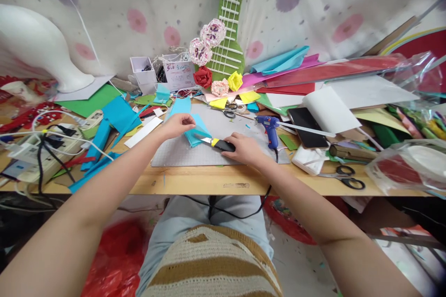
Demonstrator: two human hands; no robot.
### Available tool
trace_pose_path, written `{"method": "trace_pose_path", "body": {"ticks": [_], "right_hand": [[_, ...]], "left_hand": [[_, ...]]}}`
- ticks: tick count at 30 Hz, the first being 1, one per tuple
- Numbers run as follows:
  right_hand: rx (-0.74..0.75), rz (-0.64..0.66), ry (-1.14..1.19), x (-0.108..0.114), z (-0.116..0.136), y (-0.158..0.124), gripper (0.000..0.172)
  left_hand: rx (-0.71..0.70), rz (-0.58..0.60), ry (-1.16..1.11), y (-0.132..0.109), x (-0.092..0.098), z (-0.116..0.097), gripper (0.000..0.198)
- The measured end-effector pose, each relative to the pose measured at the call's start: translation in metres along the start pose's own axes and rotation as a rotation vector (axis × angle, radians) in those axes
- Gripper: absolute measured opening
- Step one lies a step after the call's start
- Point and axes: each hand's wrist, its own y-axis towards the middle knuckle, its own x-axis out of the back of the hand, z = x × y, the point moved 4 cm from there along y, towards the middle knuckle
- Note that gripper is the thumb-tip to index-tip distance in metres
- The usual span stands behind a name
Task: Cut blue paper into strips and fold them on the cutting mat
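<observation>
My right hand (244,147) is closed around the black-and-yellow handle of a utility knife (223,145). Its blade points left and lies at the folded light-blue crepe paper (197,125). My left hand (179,126) pinches the upper layer of that paper with thumb and fingertips, just left of the blade. Whether the blade sits between the layers or on top I cannot tell. Beneath the paper is a grey cutting mat (167,154) near the table's front edge.
A blue glue gun (270,131) stands right of the mat, its cord hanging over the edge. Scissors (346,177), a phone (306,125) and paper sheets crowd the right side. Power strips (52,148) lie left. Behind stands a green guitar-shaped decoration (228,32) with paper flowers.
</observation>
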Motion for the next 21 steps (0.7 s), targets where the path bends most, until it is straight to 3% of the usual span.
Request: {"method": "trace_pose_path", "body": {"ticks": [13,21], "right_hand": [[-0.032,0.038,-0.067,0.000,-0.001,-0.003,0.043],[0.031,0.015,-0.063,-0.001,0.001,-0.005,0.046]], "left_hand": [[-0.059,0.097,0.223,-0.002,-0.002,0.001,0.018],[-0.067,0.069,0.179,0.000,-0.001,0.010,0.019]]}}
